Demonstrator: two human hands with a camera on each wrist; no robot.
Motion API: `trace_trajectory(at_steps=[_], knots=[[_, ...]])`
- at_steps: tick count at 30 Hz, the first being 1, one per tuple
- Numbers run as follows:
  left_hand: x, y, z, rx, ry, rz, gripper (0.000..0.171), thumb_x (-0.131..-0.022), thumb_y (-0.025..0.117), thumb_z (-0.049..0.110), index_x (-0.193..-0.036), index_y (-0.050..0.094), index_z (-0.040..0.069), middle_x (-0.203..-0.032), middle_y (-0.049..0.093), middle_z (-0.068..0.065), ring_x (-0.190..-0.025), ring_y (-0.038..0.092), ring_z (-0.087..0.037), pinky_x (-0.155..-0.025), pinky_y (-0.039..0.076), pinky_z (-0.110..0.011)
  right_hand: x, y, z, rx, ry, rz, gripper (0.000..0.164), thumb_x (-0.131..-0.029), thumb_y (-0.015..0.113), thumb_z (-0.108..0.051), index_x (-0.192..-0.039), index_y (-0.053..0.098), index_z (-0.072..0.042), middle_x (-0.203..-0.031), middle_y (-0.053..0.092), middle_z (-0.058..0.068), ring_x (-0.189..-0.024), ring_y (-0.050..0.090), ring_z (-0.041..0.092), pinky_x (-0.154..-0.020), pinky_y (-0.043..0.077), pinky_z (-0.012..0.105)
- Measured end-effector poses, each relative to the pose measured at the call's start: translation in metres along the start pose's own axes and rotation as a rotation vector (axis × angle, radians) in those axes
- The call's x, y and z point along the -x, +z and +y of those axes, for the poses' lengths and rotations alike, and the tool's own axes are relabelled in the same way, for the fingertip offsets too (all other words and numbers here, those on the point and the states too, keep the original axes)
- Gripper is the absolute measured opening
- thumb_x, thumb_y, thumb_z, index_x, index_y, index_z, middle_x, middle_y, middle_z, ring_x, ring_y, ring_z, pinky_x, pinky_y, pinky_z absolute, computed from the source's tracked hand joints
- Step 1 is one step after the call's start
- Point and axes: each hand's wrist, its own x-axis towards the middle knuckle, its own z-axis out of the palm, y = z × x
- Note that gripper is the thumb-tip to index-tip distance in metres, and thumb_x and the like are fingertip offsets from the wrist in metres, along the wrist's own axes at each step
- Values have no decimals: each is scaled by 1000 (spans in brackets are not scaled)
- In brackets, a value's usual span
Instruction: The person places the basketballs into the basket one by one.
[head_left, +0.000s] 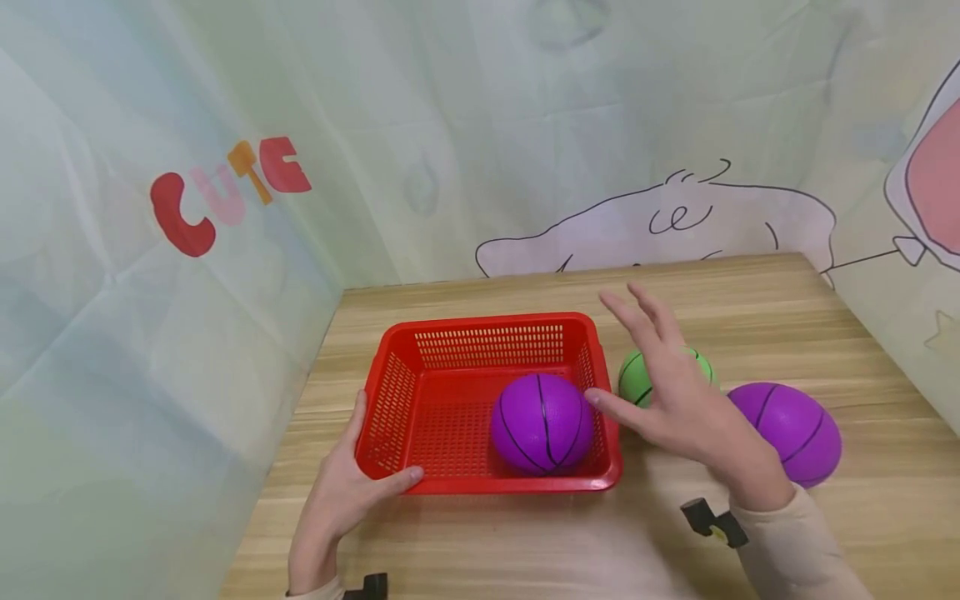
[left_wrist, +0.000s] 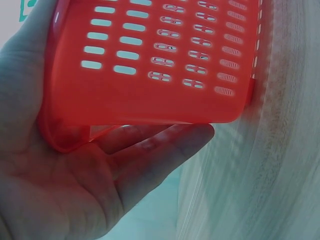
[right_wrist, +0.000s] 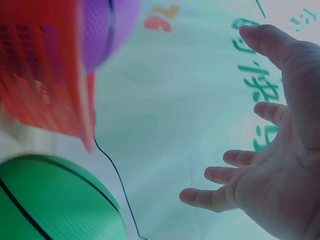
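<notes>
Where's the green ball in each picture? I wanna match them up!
Head: the green ball is right of the middle, beside the red basket, partly hidden by the right hand.
Left wrist: not to be seen.
Right wrist: bottom left corner, below the basket.
Shared landmark: the red basket, which shows in all three pictures.

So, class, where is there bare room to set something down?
Free: the left part of the red basket, beside its purple ball; the wooden table between basket and curtain, and in front of the basket. Crowded: right of the basket, with green ball, second purple ball, right hand.
</notes>
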Motion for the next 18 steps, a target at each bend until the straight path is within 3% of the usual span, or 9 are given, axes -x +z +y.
trace_trajectory(at_steps=[4,7,11,14,16,18], knots=[[0,0,0,7,2,-5,136,-78,103,39,-177,9,49,-171,48,-2,-143,55,-31,-100,65,-48,3,-22,4,-27,27,70,123,-86,96,-21,-180,16,-31,-186,2,8,-170,12,41,-112,32,92],[0,0,0,16,3,-3,137,-77,103,39,-176,9,51,-170,48,-1,-143,55,-30,-100,66,-48,7,-37,9,-59,28,132,133,-83,95,-13,-180,5,-27,-186,-4,2,-170,10,41,-120,27,87],[0,1,-1,20,6,0,137,-77,104,39,-176,10,52,-170,48,1,-143,55,-29,-99,66,-46,16,-58,17,-117,75,207,141,-81,93,-3,-180,-4,-27,-186,-7,-5,-169,17,43,-125,25,80],[-1,0,-1,18,9,-10,136,-78,103,38,-177,9,50,-170,48,-2,-144,54,-31,-98,66,-46,24,-77,24,-136,151,266,142,-81,91,2,-179,-7,-29,-187,-7,-6,-171,15,39,-136,21,55],[-2,-1,0,22,9,-20,136,-79,102,37,-177,9,48,-171,47,-4,-145,53,-33,-98,66,-47,31,-89,27,-141,205,297,142,-83,89,4,-179,-9,-30,-187,-6,-5,-172,13,33,-137,16,38],[-2,-1,-1,20,6,-24,136,-79,102,37,-177,8,48,-171,47,-5,-145,53,-34,-98,66,-48,38,-100,32,-136,249,331,140,-85,87,6,-178,-11,-30,-187,-5,-2,-172,12,28,-134,13,29]])
